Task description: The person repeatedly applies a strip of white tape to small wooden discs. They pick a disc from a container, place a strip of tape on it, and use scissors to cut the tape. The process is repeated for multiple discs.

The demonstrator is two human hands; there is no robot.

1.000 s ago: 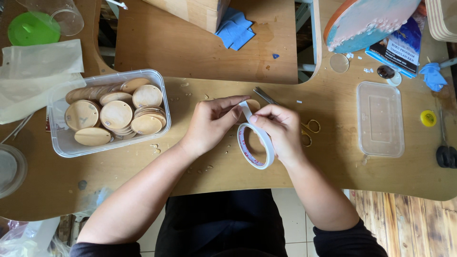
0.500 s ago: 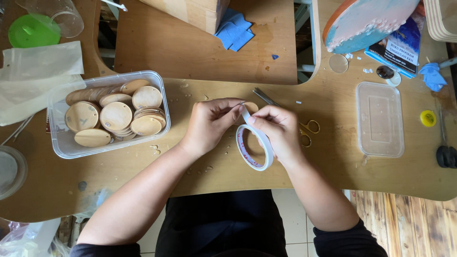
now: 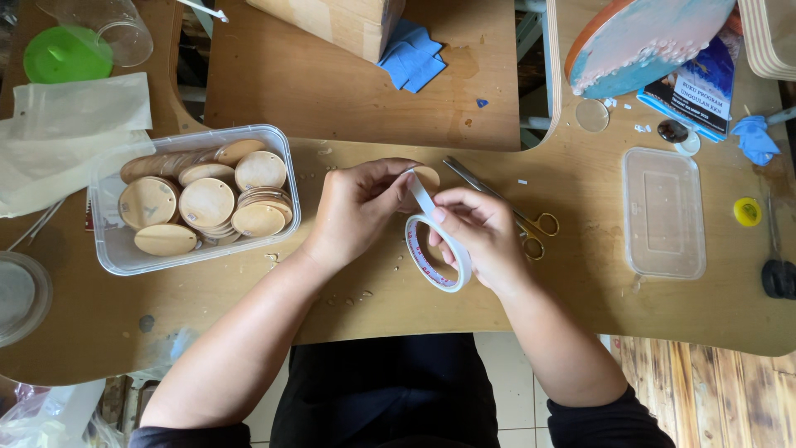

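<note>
Head view: near the tabletop's front edge, the right hand [image 3: 485, 236] grips a white tape roll [image 3: 438, 253] while the left hand [image 3: 356, 207] pinches its pulled strip against a small wooden disc [image 3: 427, 176]. The tape looks light, limp and sticky, best held by the roll's stiff rim and the strip's free end.

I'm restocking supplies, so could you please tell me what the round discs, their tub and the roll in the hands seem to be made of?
The round discs look like unfinished wood: pale tan, matte, faint grain. Their tub seems to be clear, glossy plastic, since the discs show through its walls. The roll, held by the right hand while the left hand pulls its end, appears to be white adhesive tape, possibly double-sided.
</note>
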